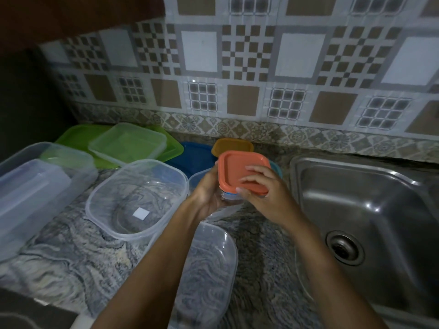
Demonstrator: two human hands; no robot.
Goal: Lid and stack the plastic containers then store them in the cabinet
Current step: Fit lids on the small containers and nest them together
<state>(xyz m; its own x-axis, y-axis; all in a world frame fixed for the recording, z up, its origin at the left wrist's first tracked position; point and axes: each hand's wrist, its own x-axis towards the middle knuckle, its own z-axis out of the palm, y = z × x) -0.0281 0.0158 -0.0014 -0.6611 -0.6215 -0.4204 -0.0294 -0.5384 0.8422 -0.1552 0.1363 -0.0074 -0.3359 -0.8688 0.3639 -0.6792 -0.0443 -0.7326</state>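
Note:
My left hand (209,191) grips a small clear container (229,198) from the left and below. An orange square lid (237,170) lies on top of that container. My right hand (266,193) holds the lid's near right corner, thumb at the edge and fingers curled over the top. Both hands are above the counter, left of the sink. A large clear open container (137,198) stands on the counter to the left. Another clear container (206,269) lies under my left forearm. A green lid (78,136) with a clear lidded box (128,143) on it sits at the back.
A steel sink (370,210) fills the right side. A blue lid (194,155) and a mustard lid (232,144) lie by the tiled wall (249,67). Clear tubs (35,186) crowd the far left. The marbled counter (71,252) shows in front.

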